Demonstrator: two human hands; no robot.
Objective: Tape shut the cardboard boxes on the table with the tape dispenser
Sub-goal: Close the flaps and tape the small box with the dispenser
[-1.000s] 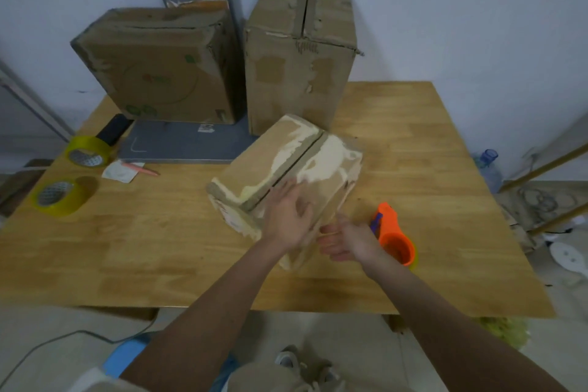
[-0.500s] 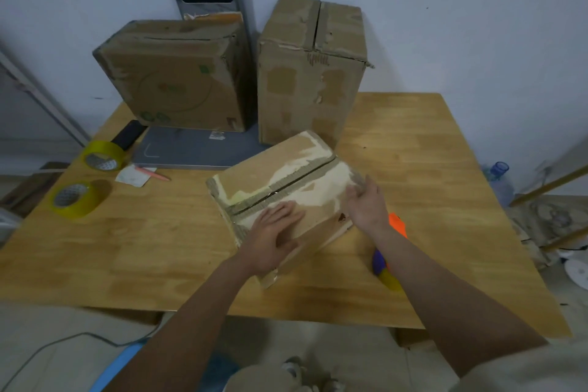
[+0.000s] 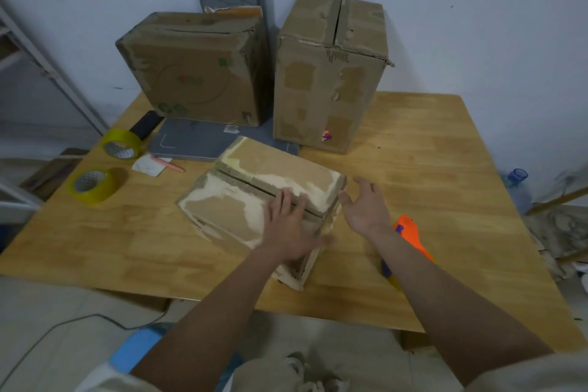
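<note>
Cardboard box [image 3: 254, 200] lies near the front of wooden table [image 3: 445, 153], flaps down, seam untaped; left hand [image 3: 288, 227] flat on top, fingers straight across the seam; right hand [image 3: 366, 205] released, fingers spread just beside the box's right end; orange tape dispenser [image 3: 410, 232] partly behind right forearm; farther left two yellow tape rolls [image 3: 92, 184]; at back two bigger boxes [image 3: 327, 73] by the wall

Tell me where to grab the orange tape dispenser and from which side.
Take the tape dispenser by its orange body, with the right hand drawing back and coming down from above. It lies on the table right of the small box, partly under the right forearm; its handle is hidden, so feel for that.
</note>
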